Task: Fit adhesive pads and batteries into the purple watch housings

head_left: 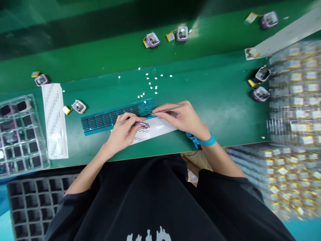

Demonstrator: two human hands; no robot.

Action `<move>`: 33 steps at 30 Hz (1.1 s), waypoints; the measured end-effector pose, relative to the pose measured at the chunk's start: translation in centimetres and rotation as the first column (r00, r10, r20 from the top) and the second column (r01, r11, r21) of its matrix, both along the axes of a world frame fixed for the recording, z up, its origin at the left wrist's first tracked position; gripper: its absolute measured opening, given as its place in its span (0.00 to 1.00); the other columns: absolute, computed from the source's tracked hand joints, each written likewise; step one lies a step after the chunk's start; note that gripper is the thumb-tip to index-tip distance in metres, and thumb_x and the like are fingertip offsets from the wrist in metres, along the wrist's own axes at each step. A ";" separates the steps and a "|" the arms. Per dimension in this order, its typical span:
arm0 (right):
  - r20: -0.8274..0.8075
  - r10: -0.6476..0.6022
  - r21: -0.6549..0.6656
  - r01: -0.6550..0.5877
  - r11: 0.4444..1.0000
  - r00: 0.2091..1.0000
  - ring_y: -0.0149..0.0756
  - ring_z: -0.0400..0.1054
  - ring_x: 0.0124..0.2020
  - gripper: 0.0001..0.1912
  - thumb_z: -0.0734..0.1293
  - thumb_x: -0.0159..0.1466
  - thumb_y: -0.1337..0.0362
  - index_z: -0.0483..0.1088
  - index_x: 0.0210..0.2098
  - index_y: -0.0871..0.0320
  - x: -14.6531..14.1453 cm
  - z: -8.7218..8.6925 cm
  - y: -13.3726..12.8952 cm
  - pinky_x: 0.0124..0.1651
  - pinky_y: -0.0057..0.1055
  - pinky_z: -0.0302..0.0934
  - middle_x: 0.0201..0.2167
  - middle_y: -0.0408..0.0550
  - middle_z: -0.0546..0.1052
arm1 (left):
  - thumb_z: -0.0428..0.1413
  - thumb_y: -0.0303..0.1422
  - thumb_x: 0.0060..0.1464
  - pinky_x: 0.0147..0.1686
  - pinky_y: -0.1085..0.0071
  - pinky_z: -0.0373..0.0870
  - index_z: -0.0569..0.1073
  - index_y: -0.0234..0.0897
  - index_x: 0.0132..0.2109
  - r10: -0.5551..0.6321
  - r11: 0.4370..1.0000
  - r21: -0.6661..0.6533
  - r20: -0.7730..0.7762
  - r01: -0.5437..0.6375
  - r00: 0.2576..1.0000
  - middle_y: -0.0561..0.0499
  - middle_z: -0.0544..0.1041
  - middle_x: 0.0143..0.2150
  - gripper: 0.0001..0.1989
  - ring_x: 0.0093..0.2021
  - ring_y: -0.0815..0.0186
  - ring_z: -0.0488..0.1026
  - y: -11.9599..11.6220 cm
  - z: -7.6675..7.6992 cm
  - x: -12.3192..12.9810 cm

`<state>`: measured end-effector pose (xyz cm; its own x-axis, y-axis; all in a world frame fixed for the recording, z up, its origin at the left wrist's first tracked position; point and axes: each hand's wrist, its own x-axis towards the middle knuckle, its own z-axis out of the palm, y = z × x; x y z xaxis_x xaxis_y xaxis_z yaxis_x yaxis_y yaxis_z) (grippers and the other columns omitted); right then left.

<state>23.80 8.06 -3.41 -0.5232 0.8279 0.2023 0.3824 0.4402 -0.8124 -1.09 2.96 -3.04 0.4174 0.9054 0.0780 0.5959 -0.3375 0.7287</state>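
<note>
My left hand (124, 131) is closed on a small purple-rimmed device (142, 125), seen at a tilt over a white printed strip (160, 128). To its right, my right hand (184, 117) pinches thin metal tweezers (170, 108), whose tip points left, close to the device. Under and behind the fingers lies a blue-green sheet (107, 119) with rows of dark narrow pieces. Small white bits (149, 83) are scattered on the green surface beyond it. The tweezers' very tip is too small to make out.
Devices with yellow batteries lie along the green bench (215, 90). At the left are another white strip (54, 120) and a clear tray (41, 144), with a black tray (40, 197) below. Stacked filled trays (272, 100) stand at the right.
</note>
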 end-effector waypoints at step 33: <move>-0.114 -0.022 0.561 0.083 0.824 0.993 0.34 0.81 0.40 0.21 0.70 0.67 0.70 0.75 0.56 0.43 -4.2 0.7 1.1 0.38 0.34 0.78 0.53 0.39 0.80 | 0.60 0.39 0.58 0.20 0.71 0.59 0.75 0.36 0.34 0.662 0.705 -0.697 0.582 -0.129 0.473 0.45 0.82 0.30 0.10 0.20 0.71 0.65 4.9 2.4 -1.8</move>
